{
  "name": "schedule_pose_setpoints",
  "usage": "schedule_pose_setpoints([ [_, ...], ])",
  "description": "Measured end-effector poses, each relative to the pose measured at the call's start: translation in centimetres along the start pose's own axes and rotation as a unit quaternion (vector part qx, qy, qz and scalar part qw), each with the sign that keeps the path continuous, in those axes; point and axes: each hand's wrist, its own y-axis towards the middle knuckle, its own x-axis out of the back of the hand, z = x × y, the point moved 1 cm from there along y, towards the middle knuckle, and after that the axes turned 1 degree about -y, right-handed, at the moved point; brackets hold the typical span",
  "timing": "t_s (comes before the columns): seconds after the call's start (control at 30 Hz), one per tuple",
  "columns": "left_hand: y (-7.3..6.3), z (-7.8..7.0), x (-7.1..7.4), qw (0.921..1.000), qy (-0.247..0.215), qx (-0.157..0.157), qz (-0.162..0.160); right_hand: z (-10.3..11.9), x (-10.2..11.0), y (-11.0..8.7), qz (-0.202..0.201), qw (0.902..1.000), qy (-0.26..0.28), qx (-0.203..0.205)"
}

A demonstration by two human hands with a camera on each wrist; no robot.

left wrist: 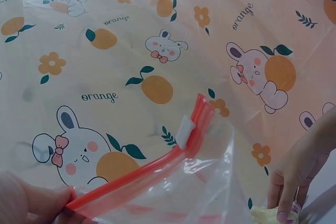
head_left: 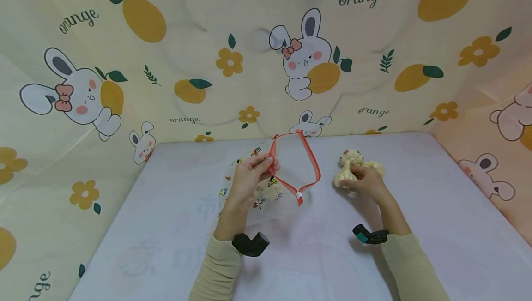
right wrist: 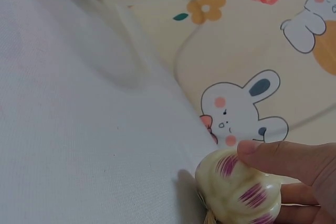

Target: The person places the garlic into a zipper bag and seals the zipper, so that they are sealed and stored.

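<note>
A clear zip bag (head_left: 266, 199) printed with small colourful figures has a red slider edge (left wrist: 131, 179) and a white slider (left wrist: 185, 132). My left hand (head_left: 255, 174) pinches the red edge at its left side, and the mouth of the bag gapes wide. A pale yellowish shape shows through the plastic. To the right, my right hand (head_left: 367, 183) grips a garlic bulb (right wrist: 239, 187) with purple streaks, the thumb on its side. Other pale bulbs (head_left: 376, 167) sit close beside that hand, partly hidden by it.
A white-covered table (head_left: 166, 227) spreads under both hands. Behind it hangs a cream cloth (head_left: 232, 10) printed with rabbits and oranges, and a similar cloth stands along the right side. Dark cameras (head_left: 251, 244) are worn on both wrists.
</note>
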Motion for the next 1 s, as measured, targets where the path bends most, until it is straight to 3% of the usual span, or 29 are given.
schedule_pose_setpoints([
  [1.0, -0.13, -0.06, -0.12, 1.0000, 0.001, -0.001, 0.003, 0.20, 0.50, -0.25, -0.004, 0.9999, 0.007, 0.007],
])
